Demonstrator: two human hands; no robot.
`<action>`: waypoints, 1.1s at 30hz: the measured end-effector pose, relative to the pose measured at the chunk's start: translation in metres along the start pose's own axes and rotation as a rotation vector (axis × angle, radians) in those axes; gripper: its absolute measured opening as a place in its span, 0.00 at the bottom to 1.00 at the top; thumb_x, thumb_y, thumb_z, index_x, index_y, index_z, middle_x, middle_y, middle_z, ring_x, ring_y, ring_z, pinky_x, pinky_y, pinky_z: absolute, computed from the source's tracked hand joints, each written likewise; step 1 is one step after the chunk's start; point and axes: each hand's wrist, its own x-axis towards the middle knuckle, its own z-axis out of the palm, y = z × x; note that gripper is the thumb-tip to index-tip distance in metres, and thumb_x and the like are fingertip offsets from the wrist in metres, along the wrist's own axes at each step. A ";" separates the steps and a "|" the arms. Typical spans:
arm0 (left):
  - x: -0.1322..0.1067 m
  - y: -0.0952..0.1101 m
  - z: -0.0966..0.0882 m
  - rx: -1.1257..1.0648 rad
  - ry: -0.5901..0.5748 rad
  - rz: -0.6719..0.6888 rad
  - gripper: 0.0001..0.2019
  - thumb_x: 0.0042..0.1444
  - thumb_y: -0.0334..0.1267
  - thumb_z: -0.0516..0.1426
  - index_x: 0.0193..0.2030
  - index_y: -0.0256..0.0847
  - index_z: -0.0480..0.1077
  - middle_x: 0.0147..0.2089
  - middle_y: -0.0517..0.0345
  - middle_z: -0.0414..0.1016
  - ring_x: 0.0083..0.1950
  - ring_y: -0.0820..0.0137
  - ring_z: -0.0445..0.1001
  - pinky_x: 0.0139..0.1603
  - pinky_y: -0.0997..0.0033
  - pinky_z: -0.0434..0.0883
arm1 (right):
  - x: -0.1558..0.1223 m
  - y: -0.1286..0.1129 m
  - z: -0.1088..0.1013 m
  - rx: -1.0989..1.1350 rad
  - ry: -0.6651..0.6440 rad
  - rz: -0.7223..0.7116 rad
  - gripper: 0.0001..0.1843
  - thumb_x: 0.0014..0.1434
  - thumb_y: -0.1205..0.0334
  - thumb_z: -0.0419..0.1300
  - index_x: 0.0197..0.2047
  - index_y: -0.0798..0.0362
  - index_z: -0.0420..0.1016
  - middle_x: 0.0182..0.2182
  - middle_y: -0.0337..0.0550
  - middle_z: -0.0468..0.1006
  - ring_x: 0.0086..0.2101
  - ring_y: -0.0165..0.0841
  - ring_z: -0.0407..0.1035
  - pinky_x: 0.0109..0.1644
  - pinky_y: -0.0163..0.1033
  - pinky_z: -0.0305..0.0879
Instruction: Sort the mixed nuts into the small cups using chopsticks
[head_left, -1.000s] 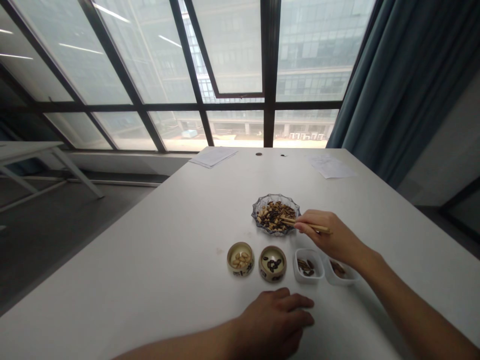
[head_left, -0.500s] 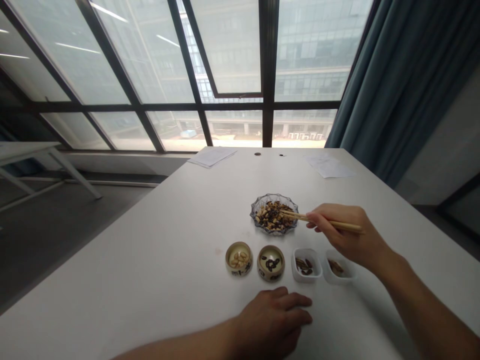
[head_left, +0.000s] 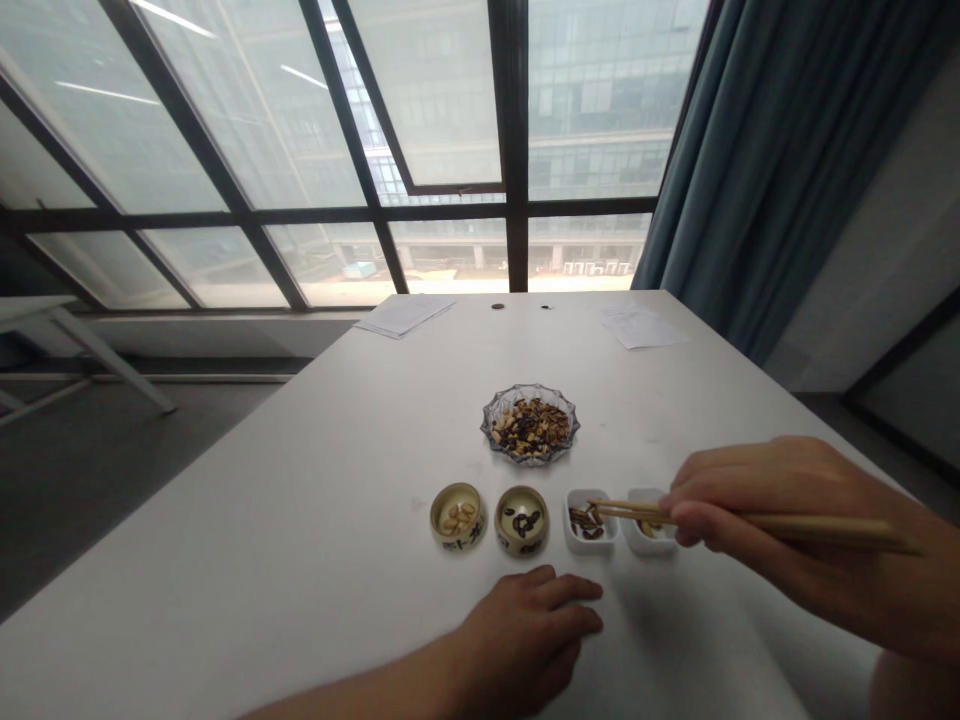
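Observation:
My right hand (head_left: 772, 520) is closed around a pair of wooden chopsticks (head_left: 810, 525). Their tips lie over the left white plastic tub (head_left: 592, 545), which holds striped seeds. Whether a seed is pinched at the tips I cannot make out. The right white tub (head_left: 651, 545), with a few seeds inside, is partly covered by the chopsticks and fingers. My left hand (head_left: 529, 635) rests on the table, fingers stretched out, in front of the containers. To the left stand a small ceramic bowl (head_left: 459, 540) of pale nuts and another ceramic bowl (head_left: 522, 543) with dark seeds.
A scalloped glass bowl (head_left: 487, 430) of mixed seeds and nuts stands behind the small containers. Paper sheets (head_left: 405, 315) lie at the far left of the white table (head_left: 322, 480), and more papers (head_left: 643, 326) at the far right.
My right hand has brought the chopsticks from the glass bowl toward me, over the left white tub. My left hand keeps its place by the bowls. The view has shifted slightly right.

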 end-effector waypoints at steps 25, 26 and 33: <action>0.001 -0.001 -0.003 -0.036 -0.007 0.033 0.16 0.65 0.31 0.54 0.58 0.48 0.70 0.68 0.58 0.73 0.55 0.63 0.78 0.61 0.61 0.75 | 0.070 0.061 0.076 0.082 0.091 0.020 0.12 0.69 0.60 0.61 0.35 0.52 0.83 0.31 0.44 0.85 0.31 0.36 0.77 0.34 0.39 0.69; 0.001 -0.001 -0.003 -0.036 -0.007 0.037 0.16 0.65 0.31 0.54 0.58 0.48 0.70 0.68 0.58 0.73 0.55 0.63 0.78 0.61 0.61 0.75 | 0.070 0.064 0.079 0.088 0.079 0.010 0.12 0.69 0.60 0.61 0.35 0.52 0.83 0.31 0.44 0.85 0.31 0.36 0.77 0.35 0.38 0.69; 0.000 -0.001 -0.001 -0.021 -0.006 0.031 0.16 0.65 0.32 0.55 0.58 0.48 0.70 0.69 0.61 0.72 0.55 0.63 0.78 0.61 0.61 0.76 | 0.073 0.077 0.094 0.124 0.035 -0.039 0.11 0.70 0.62 0.61 0.36 0.52 0.82 0.33 0.44 0.82 0.33 0.34 0.76 0.39 0.38 0.69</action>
